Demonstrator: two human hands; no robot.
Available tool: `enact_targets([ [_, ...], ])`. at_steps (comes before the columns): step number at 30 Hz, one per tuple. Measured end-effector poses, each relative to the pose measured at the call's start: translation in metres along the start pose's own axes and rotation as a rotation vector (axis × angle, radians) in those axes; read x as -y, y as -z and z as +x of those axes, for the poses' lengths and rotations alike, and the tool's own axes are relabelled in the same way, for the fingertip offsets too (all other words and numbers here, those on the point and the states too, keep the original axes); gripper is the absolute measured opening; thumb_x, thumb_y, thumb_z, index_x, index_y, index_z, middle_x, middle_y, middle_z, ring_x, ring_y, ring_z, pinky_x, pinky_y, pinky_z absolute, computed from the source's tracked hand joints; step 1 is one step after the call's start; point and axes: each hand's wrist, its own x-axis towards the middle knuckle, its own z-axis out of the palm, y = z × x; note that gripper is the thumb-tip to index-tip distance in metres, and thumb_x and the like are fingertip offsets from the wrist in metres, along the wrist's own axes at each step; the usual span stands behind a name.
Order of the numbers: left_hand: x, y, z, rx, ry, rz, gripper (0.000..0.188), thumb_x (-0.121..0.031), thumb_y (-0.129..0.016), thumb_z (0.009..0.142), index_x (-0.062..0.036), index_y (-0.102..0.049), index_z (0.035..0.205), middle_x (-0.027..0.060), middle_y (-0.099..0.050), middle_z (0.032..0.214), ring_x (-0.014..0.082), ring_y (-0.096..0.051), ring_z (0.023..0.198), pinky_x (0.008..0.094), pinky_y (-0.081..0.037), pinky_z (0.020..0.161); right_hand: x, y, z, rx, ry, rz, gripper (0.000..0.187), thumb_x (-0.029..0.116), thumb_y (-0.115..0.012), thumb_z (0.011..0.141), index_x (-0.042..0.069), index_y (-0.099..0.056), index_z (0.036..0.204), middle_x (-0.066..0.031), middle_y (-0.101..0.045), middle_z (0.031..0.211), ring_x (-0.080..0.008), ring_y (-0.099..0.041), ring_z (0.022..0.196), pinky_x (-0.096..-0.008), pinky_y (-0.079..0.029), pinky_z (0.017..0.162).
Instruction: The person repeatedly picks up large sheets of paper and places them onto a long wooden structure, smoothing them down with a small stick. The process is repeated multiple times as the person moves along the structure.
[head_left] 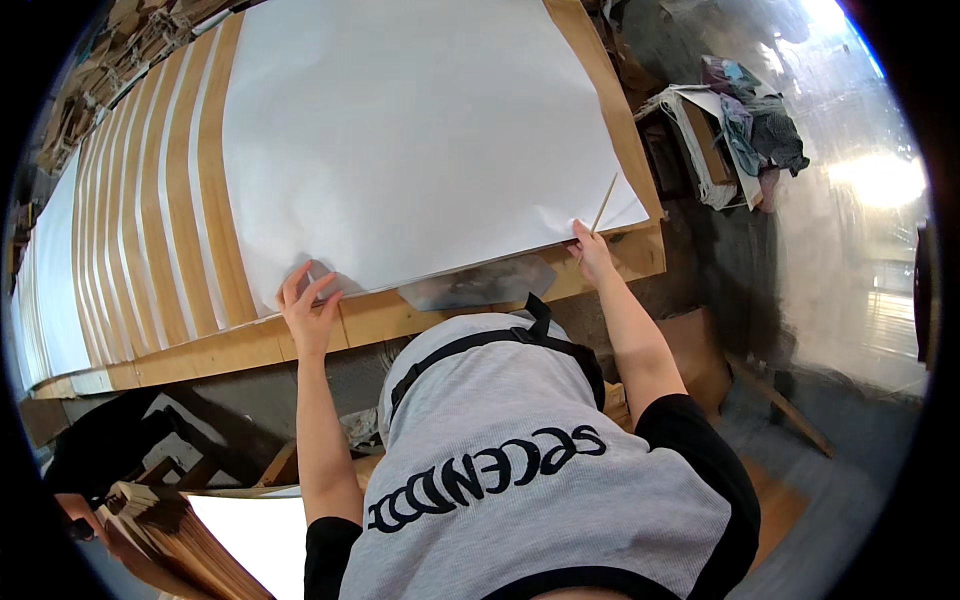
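A large white sheet (420,130) lies across the table in front of me, its near edge close to my hands. My left hand (312,305) touches the sheet near its left front corner, fingers curved and apart, and the surface is slightly buckled there. Close to the right front corner, my right hand (592,252) is closed round a thin pale stick (604,203) that points up and away over the sheet. Its fingertips also meet the sheet's edge, which puckers beside them. Whether they pinch the sheet is hidden.
Overlapping brown and white sheets (180,190) fan out leftward along the wooden table (370,325). Rags (755,125) lie on a stand at right. Another person's arm (140,560) is at lower left, beside stacked brown sheets (190,545). A wooden strip (785,408) leans at right.
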Motion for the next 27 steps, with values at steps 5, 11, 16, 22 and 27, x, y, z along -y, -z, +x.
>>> enact_targets([
  [5, 0.005, -0.001, 0.0, -0.008, -0.039, 0.018, 0.027, -0.009, -0.073, 0.059, -0.0144, -0.068, 0.085, 0.0022, -0.048, 0.115, 0.0233, -0.037, 0.106, 0.0334, -0.035, 0.087, -0.013, 0.003, 0.003, 0.017, 0.003, 0.003, 0.05, 0.035, -0.06, 0.08, 0.002, -0.047, 0.116, -0.0017, -0.051, 0.109, -0.0107, -0.046, 0.098, -0.0266, -0.036, 0.081],
  [11, 0.002, 0.0, -0.002, 0.006, 0.029, 0.026, 0.027, -0.009, -0.072, 0.06, -0.0152, -0.068, 0.086, 0.0025, -0.048, 0.115, 0.0236, -0.037, 0.105, 0.0335, -0.035, 0.087, -0.015, 0.002, 0.006, -0.003, -0.073, -0.163, 0.044, 0.041, -0.056, 0.081, 0.005, -0.052, 0.106, -0.0026, -0.056, 0.097, -0.0094, -0.051, 0.088, -0.0267, -0.039, 0.071],
  [16, -0.004, -0.004, 0.001, -0.01, 0.01, 0.003, 0.027, -0.009, -0.072, 0.06, -0.016, -0.068, 0.085, 0.0022, -0.048, 0.115, 0.0234, -0.037, 0.105, 0.0336, -0.035, 0.086, 0.0, 0.019, -0.019, -0.153, -0.156, -0.714, 0.046, 0.049, -0.046, 0.083, 0.004, -0.053, 0.091, -0.0087, -0.058, 0.078, -0.0163, -0.056, 0.074, -0.029, -0.041, 0.062],
  [22, -0.003, -0.002, 0.001, -0.013, 0.019, 0.021, 0.027, -0.008, -0.072, 0.058, -0.016, -0.068, 0.084, 0.0027, -0.049, 0.114, 0.0238, -0.039, 0.104, 0.0343, -0.035, 0.086, 0.026, -0.018, -0.05, -0.164, 0.44, -1.171, 0.037, 0.039, -0.036, 0.088, 0.007, -0.054, 0.09, -0.0169, -0.058, 0.086, -0.0361, -0.054, 0.084, -0.0423, -0.041, 0.07],
  [27, 0.007, 0.011, -0.011, -0.032, 0.042, -0.05, 0.027, -0.008, -0.069, 0.061, -0.0138, -0.066, 0.088, 0.0059, -0.049, 0.113, 0.026, -0.042, 0.105, 0.0373, -0.037, 0.089, 0.056, -0.084, -0.064, -0.052, 0.51, -1.309, 0.031, 0.035, -0.039, 0.087, 0.012, -0.059, 0.095, -0.0147, -0.059, 0.086, -0.0325, -0.055, 0.081, -0.039, -0.042, 0.068],
])
